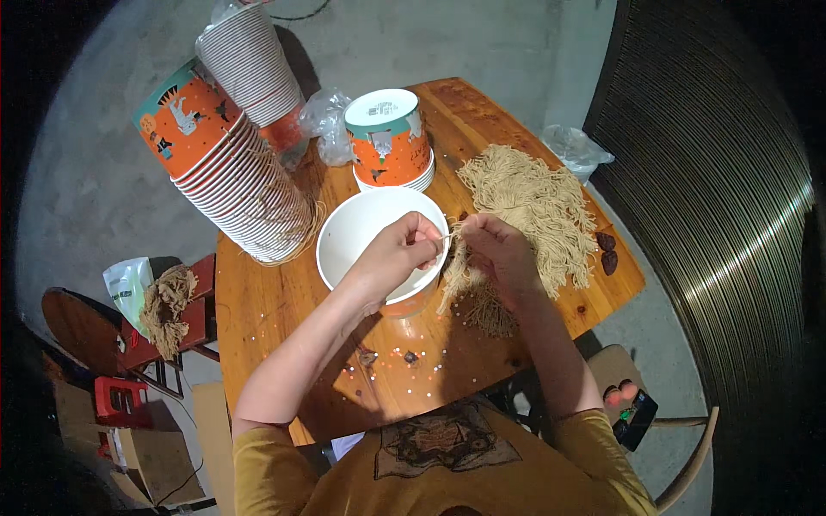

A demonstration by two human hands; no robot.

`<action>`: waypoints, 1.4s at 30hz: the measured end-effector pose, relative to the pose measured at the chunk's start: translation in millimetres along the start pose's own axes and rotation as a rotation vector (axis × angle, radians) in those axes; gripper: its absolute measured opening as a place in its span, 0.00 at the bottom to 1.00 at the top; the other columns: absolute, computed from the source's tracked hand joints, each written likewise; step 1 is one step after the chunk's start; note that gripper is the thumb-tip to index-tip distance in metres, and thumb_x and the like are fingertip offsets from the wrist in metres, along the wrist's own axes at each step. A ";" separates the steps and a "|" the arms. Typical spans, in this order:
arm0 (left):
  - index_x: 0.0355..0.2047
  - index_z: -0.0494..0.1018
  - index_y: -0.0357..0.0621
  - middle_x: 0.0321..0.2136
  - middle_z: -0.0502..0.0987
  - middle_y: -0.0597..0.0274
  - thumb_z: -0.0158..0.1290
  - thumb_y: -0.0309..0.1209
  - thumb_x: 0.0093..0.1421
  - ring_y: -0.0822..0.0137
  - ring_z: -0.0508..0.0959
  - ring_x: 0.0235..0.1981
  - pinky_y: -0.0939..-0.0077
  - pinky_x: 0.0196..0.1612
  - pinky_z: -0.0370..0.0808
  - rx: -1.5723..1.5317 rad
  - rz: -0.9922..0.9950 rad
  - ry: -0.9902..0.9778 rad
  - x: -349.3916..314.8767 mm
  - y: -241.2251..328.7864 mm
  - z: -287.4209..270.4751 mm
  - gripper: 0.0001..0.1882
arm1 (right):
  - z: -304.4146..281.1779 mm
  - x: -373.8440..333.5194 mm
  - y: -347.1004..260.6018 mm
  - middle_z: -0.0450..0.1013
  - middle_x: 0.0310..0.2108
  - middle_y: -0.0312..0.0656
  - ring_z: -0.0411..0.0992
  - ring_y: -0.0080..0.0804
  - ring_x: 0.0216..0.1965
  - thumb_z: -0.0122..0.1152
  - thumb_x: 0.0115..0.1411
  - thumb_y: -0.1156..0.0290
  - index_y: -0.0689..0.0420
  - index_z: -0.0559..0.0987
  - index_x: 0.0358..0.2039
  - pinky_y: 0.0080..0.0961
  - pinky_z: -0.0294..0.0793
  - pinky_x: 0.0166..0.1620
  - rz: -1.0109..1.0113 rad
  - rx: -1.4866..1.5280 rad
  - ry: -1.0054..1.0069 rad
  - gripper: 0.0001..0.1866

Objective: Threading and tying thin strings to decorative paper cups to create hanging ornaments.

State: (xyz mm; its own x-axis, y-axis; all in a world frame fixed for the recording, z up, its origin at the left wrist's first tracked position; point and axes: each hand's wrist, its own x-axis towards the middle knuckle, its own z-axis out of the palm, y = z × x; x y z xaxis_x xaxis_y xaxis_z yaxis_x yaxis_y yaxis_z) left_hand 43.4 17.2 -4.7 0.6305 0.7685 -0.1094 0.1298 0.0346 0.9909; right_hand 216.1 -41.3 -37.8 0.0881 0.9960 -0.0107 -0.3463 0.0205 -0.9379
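Over the right rim of a white-lined paper bucket [354, 225], my left hand [394, 256] pinches a short piece of tan string [451, 233]. My right hand [502, 254] pinches the same string a little to the right, and the two hands are only a small gap apart. A big heap of tan strings [527, 202] lies just beyond and beside my right hand. Some strands hang down beneath that hand, next to the bucket. The bucket stands upright on the wooden table [284, 318], its lower side partly hidden by my left forearm.
Behind the bucket stand upside-down orange buckets [387, 148]. A tall leaning stack of buckets [245, 189] and another stack [251, 64] rise at the left. Small coloured beads [409, 353] lie near the front edge, dark lumps [608, 261] at the right. A red stool [122, 401] stands lower left.
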 end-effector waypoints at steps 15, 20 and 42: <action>0.31 0.68 0.41 0.25 0.68 0.70 0.49 0.26 0.57 0.79 0.67 0.28 0.84 0.34 0.66 0.091 0.079 0.037 -0.8 1.0 4.9 0.03 | -10.9 7.1 14.2 0.64 0.23 0.24 0.59 0.11 0.24 0.55 0.62 0.65 0.56 0.73 0.35 0.12 0.58 0.27 -0.370 -0.257 -0.003 0.08; 0.31 0.68 0.42 0.25 0.68 0.70 0.49 0.26 0.57 0.79 0.67 0.28 0.83 0.34 0.65 0.087 0.111 0.041 -0.4 -3.4 1.0 0.03 | 6.1 -11.0 -15.0 0.66 0.19 0.27 0.63 0.13 0.21 0.60 0.57 0.70 0.53 0.75 0.38 0.16 0.65 0.25 -0.344 -0.897 -0.024 0.08; 0.35 0.71 0.41 0.29 0.76 0.53 0.52 0.33 0.57 0.51 0.76 0.32 0.60 0.36 0.71 1.125 0.425 0.081 -63.8 11.1 -18.9 0.10 | 2.3 -1.0 -59.2 0.71 0.23 0.38 0.69 0.25 0.26 0.55 0.56 0.74 0.60 0.74 0.28 0.22 0.69 0.32 -0.601 -1.121 -0.257 0.03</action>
State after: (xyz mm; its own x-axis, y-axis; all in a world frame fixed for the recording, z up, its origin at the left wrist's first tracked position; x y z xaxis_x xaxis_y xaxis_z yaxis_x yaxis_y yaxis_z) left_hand -9.9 -19.4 14.7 0.7401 0.6226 0.2542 0.5435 -0.7763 0.3192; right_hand 234.4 -43.3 18.5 -0.2681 0.8464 0.4601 0.6614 0.5090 -0.5509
